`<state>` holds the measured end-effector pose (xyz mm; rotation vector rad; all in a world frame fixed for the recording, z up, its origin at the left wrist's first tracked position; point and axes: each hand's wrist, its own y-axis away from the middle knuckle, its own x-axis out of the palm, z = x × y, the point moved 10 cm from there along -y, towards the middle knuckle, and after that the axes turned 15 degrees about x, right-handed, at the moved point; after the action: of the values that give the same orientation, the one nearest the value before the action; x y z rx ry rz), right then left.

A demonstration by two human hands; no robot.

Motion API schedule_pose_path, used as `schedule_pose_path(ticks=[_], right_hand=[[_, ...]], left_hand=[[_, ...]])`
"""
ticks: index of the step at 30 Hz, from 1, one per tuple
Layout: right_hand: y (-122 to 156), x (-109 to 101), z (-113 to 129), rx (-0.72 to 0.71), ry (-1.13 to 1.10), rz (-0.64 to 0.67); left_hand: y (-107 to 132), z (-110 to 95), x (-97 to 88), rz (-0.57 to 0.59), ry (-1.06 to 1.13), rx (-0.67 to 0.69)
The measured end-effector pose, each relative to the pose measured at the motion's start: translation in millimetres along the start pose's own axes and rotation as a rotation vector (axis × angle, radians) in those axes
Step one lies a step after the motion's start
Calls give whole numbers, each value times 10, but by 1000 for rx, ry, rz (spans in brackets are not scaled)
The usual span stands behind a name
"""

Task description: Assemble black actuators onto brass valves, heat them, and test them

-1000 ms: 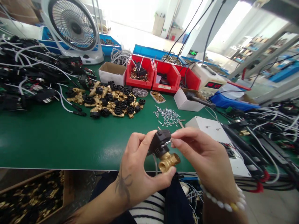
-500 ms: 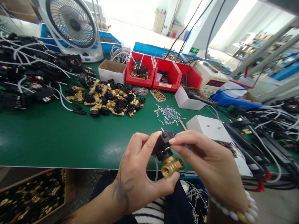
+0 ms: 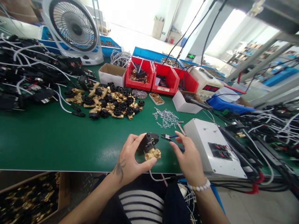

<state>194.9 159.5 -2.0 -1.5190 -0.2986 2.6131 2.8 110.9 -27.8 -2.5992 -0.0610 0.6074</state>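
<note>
My left hand (image 3: 130, 160) grips a brass valve (image 3: 153, 154) with a black housing (image 3: 152, 137) on top, holding it tilted just above the front of the table. A silver spring clip (image 3: 150, 142) shows at the neck of the housing, and a grey-white cable hangs below. To its right, my right hand (image 3: 190, 160) has thumb and fingers apart, close to blue-handled cutting pliers (image 3: 166, 136) lying on the green table; part of their handles is hidden by the fingers. Whether the fingers touch them I cannot tell. Loose spring clips (image 3: 165, 118) lie beyond.
Brass valve bodies (image 3: 116, 102) with black caps lie heaped left of centre. Red bins (image 3: 163, 85) and a fan (image 3: 74, 28) stand behind. A grey metal box (image 3: 201, 130) flanks my right hand. Black housings with cables (image 3: 35, 71) crowd the left.
My right hand has let go of the valve and moved away to the right, to the pliers. My left hand has brought the valve left and turned it, so the clip now faces me.
</note>
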Motion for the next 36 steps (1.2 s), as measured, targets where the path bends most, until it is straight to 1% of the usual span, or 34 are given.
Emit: schedule_pose_path(ticks=[1,3,6,8,11,13,14,15,16,17,18,19,20,21,22,23,25,27,29,31,32,34,36], right_hand=[[-7,38,-75,3,89,-12],[23,137,-127,-28,159,20],[120,248,-51,-107,157,78],[156,266,-25,-124,181,57],[169,285,-92,-101,316,8],[180,285,-110,-111,387,42],[177,247,-77,-136,392,68],[154,162,-9,-172,381,79],[100,28,87,-213,365,67],[1,-151,193,-246,346,28],[-146,-369,296,-268,333,-47],[-339,-600,370,-260,336,-148],[-582,-770,384,-208,374,-208],[-861,-891,329,-107,412,-235],[-1138,-953,235,-1,434,-226],[-1380,-960,174,42,434,-207],[-1771,-866,22,100,418,-154],[-2008,-724,-130,134,376,-106],[-2104,-635,-247,154,322,-76],[-2089,-661,-305,158,260,-65],[-2047,-718,-314,157,227,-64],[-1892,-899,-300,155,154,-75],[-1628,-1099,-252,153,74,-84]], left_hand=[[-4,25,-4,-13,10,-11],[-8,49,1,-25,31,-12],[2,59,10,-29,45,-5],[12,60,12,-27,49,-8],[14,60,10,-22,58,-12],[10,61,8,-17,55,-13],[8,60,10,-14,54,-12],[7,56,17,-8,52,-8],[8,49,23,-6,47,0],[10,39,21,-13,35,10],[14,27,15,-27,16,23],[20,14,6,-44,-9,37],[25,0,-3,-62,-38,52],[31,-11,-6,-76,-63,65],[35,-17,-1,-81,-82,74],[38,-18,10,-80,-92,80],[39,-13,29,-74,-100,84],[40,-14,31,-73,-103,88],[45,-27,25,-71,-93,97],[56,-40,15,-71,-73,103],[61,-44,11,-72,-61,103],[67,-46,1,-83,-35,98],[61,-34,11,-93,-1,83]])
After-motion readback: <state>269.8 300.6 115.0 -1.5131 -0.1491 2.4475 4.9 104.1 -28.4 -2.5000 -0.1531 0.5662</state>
